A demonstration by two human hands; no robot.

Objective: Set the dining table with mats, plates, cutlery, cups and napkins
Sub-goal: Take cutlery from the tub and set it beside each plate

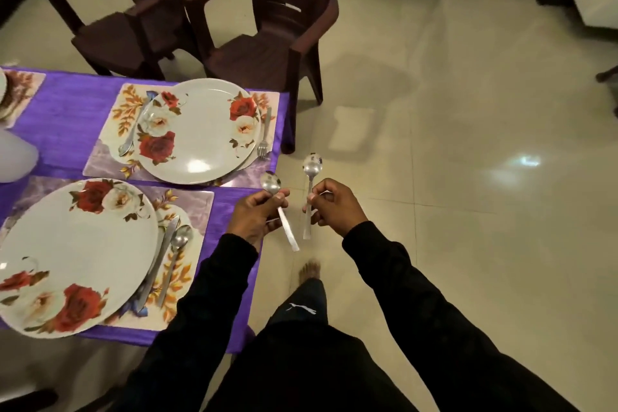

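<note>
My left hand [255, 215] grips a steel spoon [271, 181] at the table's right edge, bowl pointing up. My right hand [336, 206] holds a second steel spoon [312, 164] over the floor, just right of the table. On the purple tablecloth [70, 120] lie two floral mats, each with a rose-patterned plate. The far plate [200, 130] has a spoon [133, 130] on its left and a fork [265, 134] on its right. Beside the near plate [73, 254], on its right, lie a knife [157, 264] and a spoon [175, 254].
Two dark brown plastic chairs [267, 43] stand behind the table's far right corner. A white object [13, 157] sits at the left edge, with part of another mat and plate [20, 90] behind it. Shiny tiled floor [468, 177] spreads to the right.
</note>
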